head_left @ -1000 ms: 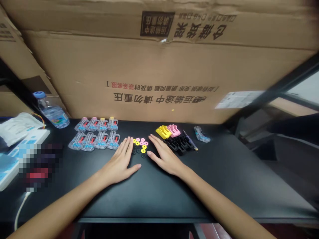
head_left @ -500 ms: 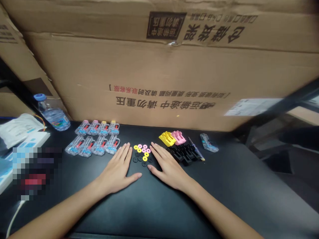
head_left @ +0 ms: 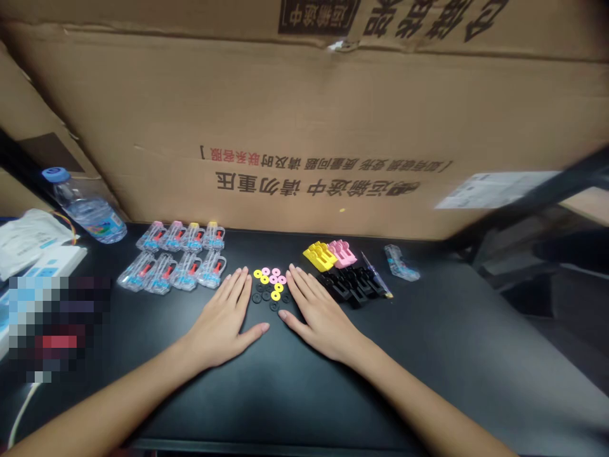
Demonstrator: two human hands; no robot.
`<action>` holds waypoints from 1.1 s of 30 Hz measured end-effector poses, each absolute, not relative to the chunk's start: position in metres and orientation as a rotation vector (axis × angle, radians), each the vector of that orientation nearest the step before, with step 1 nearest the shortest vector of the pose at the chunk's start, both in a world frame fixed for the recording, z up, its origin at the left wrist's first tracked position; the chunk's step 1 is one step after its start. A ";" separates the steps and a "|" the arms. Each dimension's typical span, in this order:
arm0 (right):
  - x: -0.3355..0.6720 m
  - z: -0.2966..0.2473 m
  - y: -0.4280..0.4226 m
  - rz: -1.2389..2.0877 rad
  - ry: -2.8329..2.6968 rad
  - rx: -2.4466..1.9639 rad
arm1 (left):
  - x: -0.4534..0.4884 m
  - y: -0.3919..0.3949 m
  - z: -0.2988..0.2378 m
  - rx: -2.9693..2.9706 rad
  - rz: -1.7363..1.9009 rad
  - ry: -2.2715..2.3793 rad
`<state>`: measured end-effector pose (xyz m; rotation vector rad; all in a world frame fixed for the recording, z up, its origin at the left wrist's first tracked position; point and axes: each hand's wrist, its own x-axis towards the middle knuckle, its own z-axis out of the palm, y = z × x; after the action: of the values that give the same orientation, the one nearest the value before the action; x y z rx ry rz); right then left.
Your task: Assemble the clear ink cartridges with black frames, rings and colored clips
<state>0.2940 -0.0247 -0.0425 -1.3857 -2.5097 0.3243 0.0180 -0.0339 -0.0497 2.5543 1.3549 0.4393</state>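
Observation:
My left hand point(head_left: 223, 317) lies flat on the black table point(head_left: 285, 400), palm down, thumb out to the side. Opposite it, my right hand point(head_left: 318, 314) rests flat too, its fingers pointing away from me. Between the two hands is a loose group of small rings: pink rings point(head_left: 273, 280), yellow rings point(head_left: 275, 296) and black rings point(head_left: 275, 306). Left of my left hand stand two rows of clear plastic pieces point(head_left: 183, 270) with red and blue parts inside. Beyond my right hand lie yellow clips point(head_left: 320, 256), pink clips point(head_left: 341, 252) and black clips point(head_left: 354, 285).
A pen-like tool point(head_left: 377, 274) lies beside the black clips, with a clear plastic piece point(head_left: 401, 263) farther right. A water bottle point(head_left: 90, 209) leans at the left, near a white bag point(head_left: 33, 240). A large cardboard box point(head_left: 304, 101) walls off the back.
The camera view has tilted down and shifted slightly, so the box's print sits higher. My hands and the pieces on the table keep their places.

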 end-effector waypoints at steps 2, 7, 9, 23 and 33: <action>0.293 -0.041 -0.026 0.323 -2.517 -1.400 | 0.018 -0.034 -0.049 2.555 0.425 1.358; 0.291 -0.040 -0.029 0.330 -2.492 -1.385 | 0.017 -0.033 -0.048 2.557 0.427 1.356; 0.291 -0.041 -0.029 0.330 -2.482 -1.402 | 0.017 -0.034 -0.048 2.555 0.424 1.353; 0.289 -0.039 -0.028 0.531 -2.295 -1.405 | 0.020 -0.034 -0.027 2.335 0.547 1.285; 0.290 -0.007 -0.013 1.329 -1.384 -0.981 | 0.014 -0.011 0.004 1.445 1.081 0.978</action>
<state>0.2905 -0.0132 -0.0073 -0.9806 -1.3840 1.3293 0.0137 -0.0114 0.0040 1.4455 0.9779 1.0805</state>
